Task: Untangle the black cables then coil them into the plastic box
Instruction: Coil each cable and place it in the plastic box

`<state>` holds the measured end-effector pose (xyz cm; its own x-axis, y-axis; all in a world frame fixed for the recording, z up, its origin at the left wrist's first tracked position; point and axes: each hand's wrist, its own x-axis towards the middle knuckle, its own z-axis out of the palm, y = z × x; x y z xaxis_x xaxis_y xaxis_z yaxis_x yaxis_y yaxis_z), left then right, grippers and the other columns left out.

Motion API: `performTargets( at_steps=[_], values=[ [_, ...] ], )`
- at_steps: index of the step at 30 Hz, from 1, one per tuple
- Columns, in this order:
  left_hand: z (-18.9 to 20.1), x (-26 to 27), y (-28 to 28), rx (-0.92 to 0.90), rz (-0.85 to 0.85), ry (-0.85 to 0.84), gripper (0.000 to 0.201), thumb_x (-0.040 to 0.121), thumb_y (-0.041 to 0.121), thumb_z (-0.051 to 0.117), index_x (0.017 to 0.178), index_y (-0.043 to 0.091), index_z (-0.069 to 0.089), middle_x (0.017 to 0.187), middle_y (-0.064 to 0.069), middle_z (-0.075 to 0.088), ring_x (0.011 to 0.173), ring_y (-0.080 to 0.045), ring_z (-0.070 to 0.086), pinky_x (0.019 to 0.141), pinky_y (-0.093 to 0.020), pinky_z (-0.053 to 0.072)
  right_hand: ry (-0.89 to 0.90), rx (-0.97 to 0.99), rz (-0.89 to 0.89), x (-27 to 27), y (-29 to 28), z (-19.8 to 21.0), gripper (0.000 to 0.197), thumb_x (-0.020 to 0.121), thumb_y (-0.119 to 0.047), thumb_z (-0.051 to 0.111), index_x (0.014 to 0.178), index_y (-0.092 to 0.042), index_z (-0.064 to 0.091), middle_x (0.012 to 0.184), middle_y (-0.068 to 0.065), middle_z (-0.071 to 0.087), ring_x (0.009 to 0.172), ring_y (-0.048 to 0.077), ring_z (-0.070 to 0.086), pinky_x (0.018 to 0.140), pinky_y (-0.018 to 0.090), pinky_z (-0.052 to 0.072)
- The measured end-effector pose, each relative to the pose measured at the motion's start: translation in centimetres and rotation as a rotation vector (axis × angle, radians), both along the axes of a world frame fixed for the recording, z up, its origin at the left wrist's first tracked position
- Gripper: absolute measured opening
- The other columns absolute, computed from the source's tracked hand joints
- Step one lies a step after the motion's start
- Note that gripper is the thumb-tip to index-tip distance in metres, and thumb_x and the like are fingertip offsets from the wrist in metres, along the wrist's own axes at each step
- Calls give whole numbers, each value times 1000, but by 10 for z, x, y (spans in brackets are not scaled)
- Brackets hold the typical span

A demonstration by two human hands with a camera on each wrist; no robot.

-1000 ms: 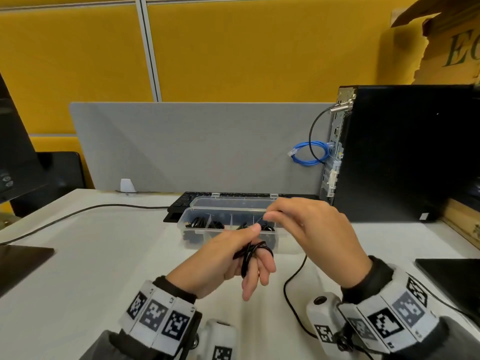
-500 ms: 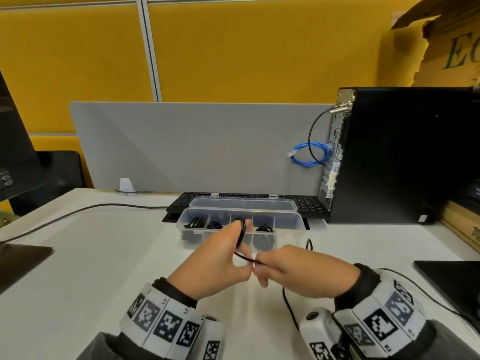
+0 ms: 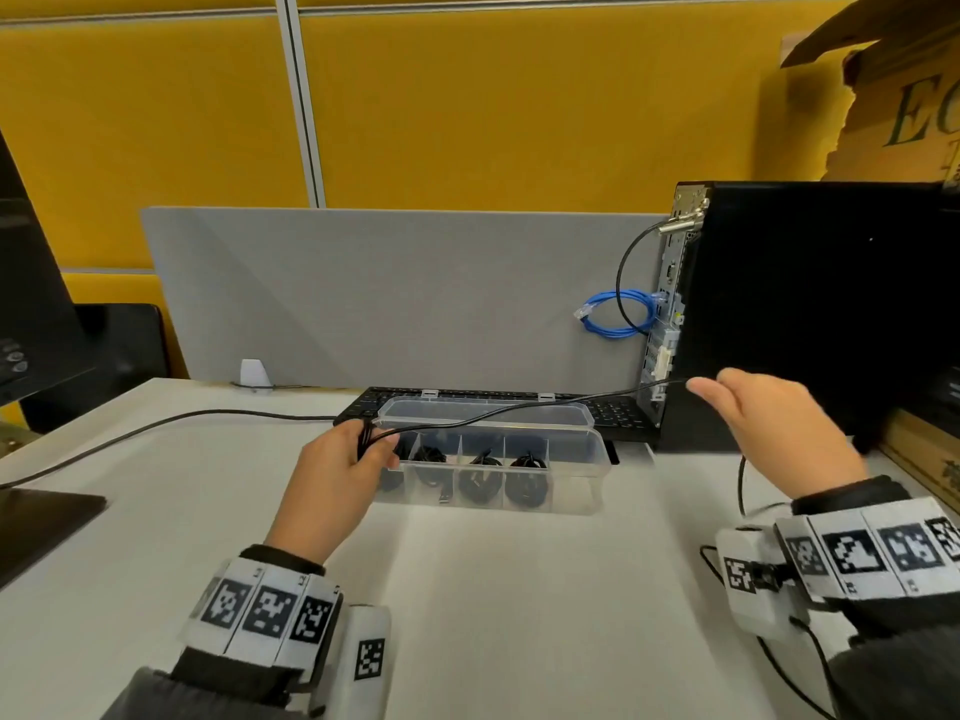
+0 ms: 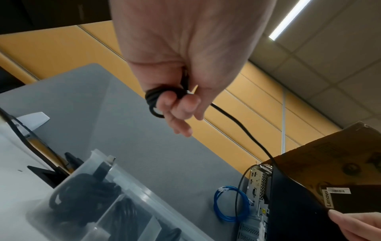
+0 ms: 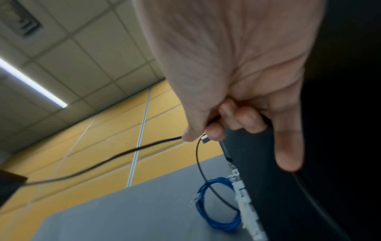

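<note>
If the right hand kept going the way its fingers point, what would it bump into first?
Probably the black computer tower. The right hand, pinching the black cable, points up and away toward its side, with nothing visible between; depth is hard to judge.

Yellow wall panels [image 3: 519,106] rise behind a grey partition [image 3: 395,298] at the white bench [image 3: 519,589] — overhead, ceiling tiles [image 5: 86,53] and a strip light [image 5: 31,83].

White tabletop [image 3: 493,589] bearing a clear plastic box [image 3: 592,475] between the hands, a keyboard [image 3: 613,407] beyond it, and a computer tower [image 3: 810,304] behind the right hand [image 3: 779,433].
</note>
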<state>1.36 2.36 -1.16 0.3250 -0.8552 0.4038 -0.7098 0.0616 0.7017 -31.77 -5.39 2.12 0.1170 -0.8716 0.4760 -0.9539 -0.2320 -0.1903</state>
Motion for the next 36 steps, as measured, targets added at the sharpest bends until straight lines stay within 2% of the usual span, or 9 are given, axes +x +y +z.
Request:
performTargets(
  at_steps=[3,6,8,14,19,22,26,32,36],
  values=[
    [-1,-4,0,18,-35,36,27,95,23,49,74,10,61,51,8,50,51,-7,46,47,-13,32,8,61,-228,-4,-3,-8,35,98,-26,42,132,-29,38,97,9,49,79,19,40,64,28,33],
    [0,-5,2,22,-48,108,29,96,23,47,76,8,62,46,5,52,45,-7,45,47,-11,34,81,160,-219,-5,-4,-8,43,94,-44,34,108,-9,55,95,11,40,86,26,36,72,38,38],
    [-2,-8,2,36,-87,146,31,97,26,44,78,9,62,53,-1,59,48,-10,49,52,-15,35,169,304,-158,1,-1,-8,45,90,-51,42,120,-18,50,105,8,43,99,23,39,82,36,42],
    [-16,-39,3,158,-356,175,30,98,30,39,88,14,61,79,-8,69,46,-1,50,68,-25,44,107,427,560,72,44,2,73,75,-71,40,141,-49,14,147,-17,27,137,6,20,115,41,16],
    [0,-49,14,223,-680,518,35,98,22,39,89,0,65,56,1,63,44,-9,45,53,-17,35,-143,148,824,101,49,-12,21,98,-28,43,90,-19,60,81,-13,53,80,-4,49,72,13,37],
    [13,-55,26,218,-927,790,43,93,28,37,86,3,72,52,-2,63,50,-17,48,60,-18,43,-257,74,677,99,43,-19,20,100,-25,37,99,-20,56,85,-9,61,78,2,57,71,23,47],
    [20,-61,25,49,-854,1213,39,89,18,39,98,-6,68,83,-18,72,71,-20,70,67,-22,55,139,366,675,120,66,-32,26,102,-30,31,121,-22,47,109,1,62,96,22,58,82,36,45],
    [-6,-54,11,-43,-392,296,30,98,30,35,93,24,63,85,6,72,86,-8,67,77,-15,46,101,322,719,116,84,-3,25,97,-41,36,90,-28,56,68,-12,54,63,0,49,63,16,37],
    [1,-60,19,293,-757,535,60,97,46,27,88,3,67,67,-10,68,56,-18,62,63,-20,44,-66,-126,508,97,68,4,35,90,-57,31,87,-34,57,70,-17,61,65,1,54,53,17,40]
  ],
)
